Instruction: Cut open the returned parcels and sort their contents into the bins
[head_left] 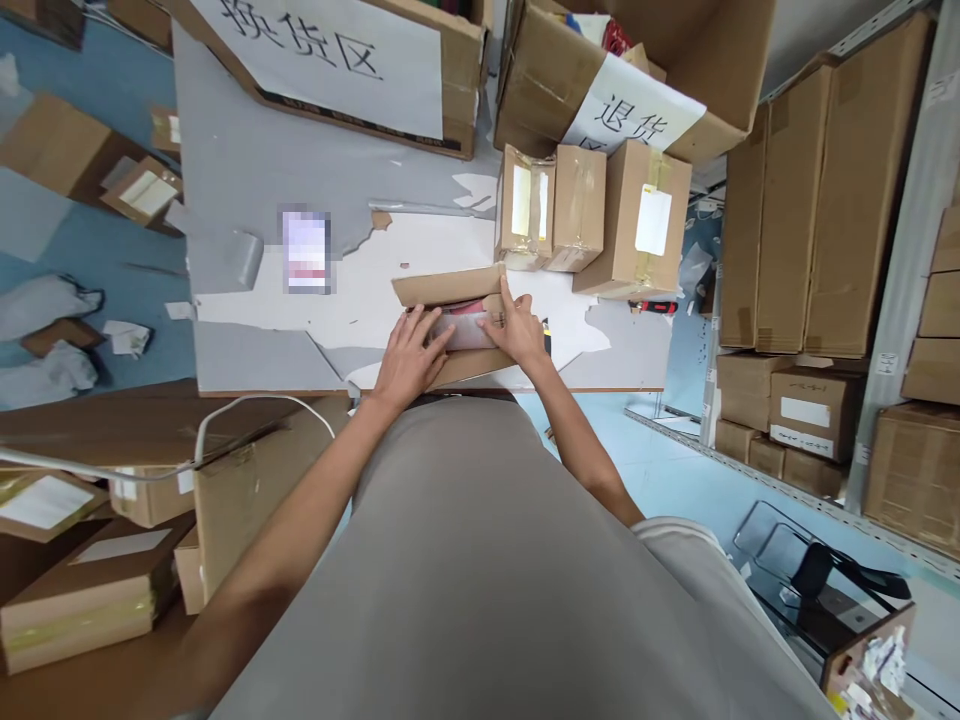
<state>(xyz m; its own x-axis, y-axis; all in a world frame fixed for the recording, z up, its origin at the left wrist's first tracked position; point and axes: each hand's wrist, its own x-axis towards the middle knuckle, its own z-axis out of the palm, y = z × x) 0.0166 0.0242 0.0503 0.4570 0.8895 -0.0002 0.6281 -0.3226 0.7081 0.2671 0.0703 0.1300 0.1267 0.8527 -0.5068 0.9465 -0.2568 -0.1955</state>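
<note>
A small cardboard box [448, 287] lies at the table's near edge with its long flaps raised. Inside it sits a packet in clear, pinkish wrapping [466, 330]; its kind cannot be made out. Over the box's left end rests my left hand [407, 355], open, its fingers spread and touching the packet's side. At the right end my right hand [517, 328] grips the box, index finger stretched along the end of the far flap and thumb reaching inward over the packet. The palms hide both ends of the box.
Three closed cartons [634, 225] stand at the table's right, below an open carton [675, 70] with a paper sign. Another signed carton [360, 65] is at the back. A red-and-black tool [654, 307] lies right. Shelves of boxes [810, 220] flank the table.
</note>
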